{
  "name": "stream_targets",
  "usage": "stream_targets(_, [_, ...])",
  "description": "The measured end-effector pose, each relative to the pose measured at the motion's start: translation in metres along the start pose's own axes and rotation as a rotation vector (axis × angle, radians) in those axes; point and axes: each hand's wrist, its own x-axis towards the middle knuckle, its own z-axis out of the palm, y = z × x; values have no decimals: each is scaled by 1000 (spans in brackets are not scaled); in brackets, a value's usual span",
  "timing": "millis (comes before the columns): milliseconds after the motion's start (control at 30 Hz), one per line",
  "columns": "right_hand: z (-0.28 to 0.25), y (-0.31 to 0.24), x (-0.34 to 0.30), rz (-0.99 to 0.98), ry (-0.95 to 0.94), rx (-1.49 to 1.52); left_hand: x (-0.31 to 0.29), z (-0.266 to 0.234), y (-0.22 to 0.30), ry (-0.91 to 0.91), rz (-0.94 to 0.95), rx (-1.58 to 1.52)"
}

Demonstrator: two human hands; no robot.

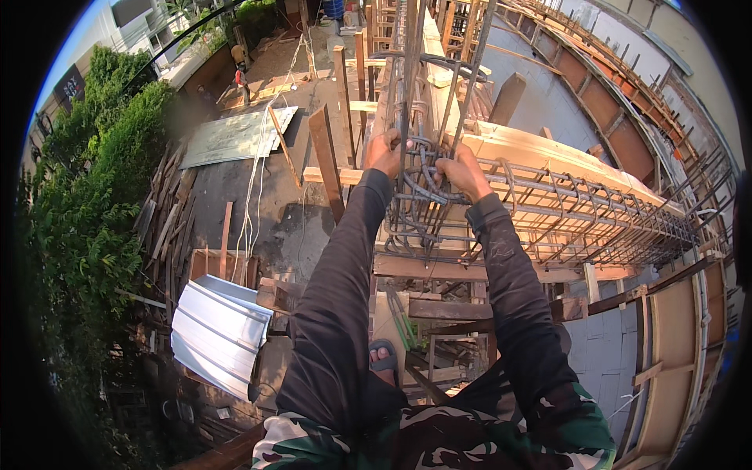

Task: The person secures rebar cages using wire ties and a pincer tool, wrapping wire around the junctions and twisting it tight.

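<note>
Both of my hands are at a joint of steel bars, where upright rebar (409, 70) crosses a horizontal beam cage (564, 192). A bundle of bent rebar stirrups (427, 168) sits around the uprights between my hands. My left hand (383, 153) is closed on the left side of the stirrups, close against an upright bar. On the opposite side, my right hand (467, 171) has its fingers curled round the stirrups, thumb toward the middle. My fingertips are partly hidden behind the steel.
Timber formwork boards (564, 149) run beside the cage. My sandalled foot (383, 360) stands on a narrow plank (390, 313) high above the ground. White corrugated sheets (219, 333) and stacked scrap wood (168, 211) lie below left. Another person (241, 82) stands far off.
</note>
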Motion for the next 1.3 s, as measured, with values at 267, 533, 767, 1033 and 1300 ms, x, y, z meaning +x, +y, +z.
stream_targets(267, [-20,2,-1,26,-48,-35,0,5,-4,-13,27,138])
stream_targets(533, [-37,18,6,6,-251,511,5,3,-7,24,63,230])
stream_targets(767, [-21,17,17,-107,91,149,4,-1,-10,16,50,124])
stream_targets(1033, [-13,18,31,-200,247,-139,1,3,-5,-14,38,88])
stream_targets(1300, [7,7,29,-267,305,-239,2,-2,-15,22,80,126])
